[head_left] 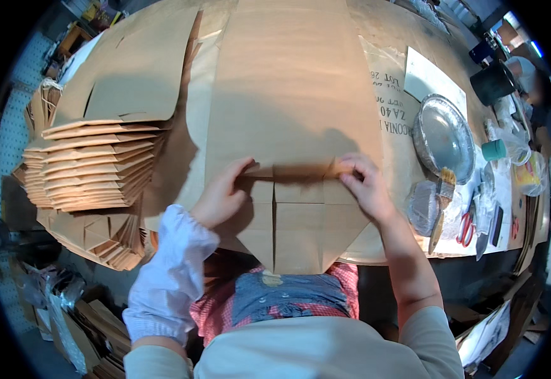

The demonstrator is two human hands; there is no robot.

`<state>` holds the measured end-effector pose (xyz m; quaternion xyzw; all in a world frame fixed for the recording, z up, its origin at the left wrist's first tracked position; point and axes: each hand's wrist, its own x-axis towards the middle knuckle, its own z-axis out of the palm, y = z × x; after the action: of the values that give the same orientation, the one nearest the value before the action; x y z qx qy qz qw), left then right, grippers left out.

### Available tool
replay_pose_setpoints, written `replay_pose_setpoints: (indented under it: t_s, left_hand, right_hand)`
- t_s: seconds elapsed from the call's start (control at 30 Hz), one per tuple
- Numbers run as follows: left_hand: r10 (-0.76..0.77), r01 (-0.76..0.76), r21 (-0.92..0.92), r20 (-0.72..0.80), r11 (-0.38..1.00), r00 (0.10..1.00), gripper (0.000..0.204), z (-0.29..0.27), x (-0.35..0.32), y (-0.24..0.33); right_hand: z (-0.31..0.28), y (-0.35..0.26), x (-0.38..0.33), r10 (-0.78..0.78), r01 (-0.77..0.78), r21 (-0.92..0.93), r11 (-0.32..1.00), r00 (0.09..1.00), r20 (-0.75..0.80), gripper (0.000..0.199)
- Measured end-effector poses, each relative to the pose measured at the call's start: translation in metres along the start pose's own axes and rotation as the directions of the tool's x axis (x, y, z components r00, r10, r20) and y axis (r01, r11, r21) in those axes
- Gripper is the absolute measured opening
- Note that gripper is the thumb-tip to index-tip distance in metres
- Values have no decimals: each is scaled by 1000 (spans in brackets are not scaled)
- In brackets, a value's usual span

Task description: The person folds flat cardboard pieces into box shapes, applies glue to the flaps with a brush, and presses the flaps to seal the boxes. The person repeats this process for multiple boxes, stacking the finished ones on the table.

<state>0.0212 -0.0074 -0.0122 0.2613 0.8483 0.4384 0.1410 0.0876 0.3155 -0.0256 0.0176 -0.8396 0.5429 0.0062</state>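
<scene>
A large brown kraft paper bag (291,82) lies flat in front of me, its far part stretching away over the table. Its near end has creased, tapered flaps that reach the table's front edge. My left hand (225,196) is closed on the left end of a narrow raised paper fold across the bag. At the fold's right end, my right hand (367,186) pinches the paper between thumb and fingers. The fold (304,170) looks slightly blurred between the hands. A loose white sleeve cover (171,271) is on my left forearm; my right forearm is bare.
Folded paper bags (98,164) are piled at the left. To the right are a round metal pan (443,136), a brush (443,208), red-handled scissors (467,228), a green-capped clear container (495,150) and a dark cylindrical container (493,83). Another person (528,72) is at the far right.
</scene>
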Motion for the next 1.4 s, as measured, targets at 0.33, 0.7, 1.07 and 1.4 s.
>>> replay_pose_setpoints:
  t_s: [0.33, 0.7, 1.07, 1.4]
  left_hand:
    - [-112, 135, 44, -347, 990, 931, 36, 37, 29, 38]
    - [-69, 80, -342, 43, 936, 997, 28, -10, 41, 22]
    - [-221, 231, -56, 140, 971, 965, 27, 4, 105, 7]
    - [439, -437, 678, 184, 591, 879, 18, 19, 88, 65]
  right_hand:
    - [20, -14, 0, -30, 84, 158, 984, 949, -314, 19]
    - [116, -80, 25, -263, 227, -210, 951, 950, -166, 12]
    - [33, -110, 59, -619, 499, -724, 476, 775, 128, 13]
    - [31, -94, -27, 88, 516, -793, 324, 818, 568, 26]
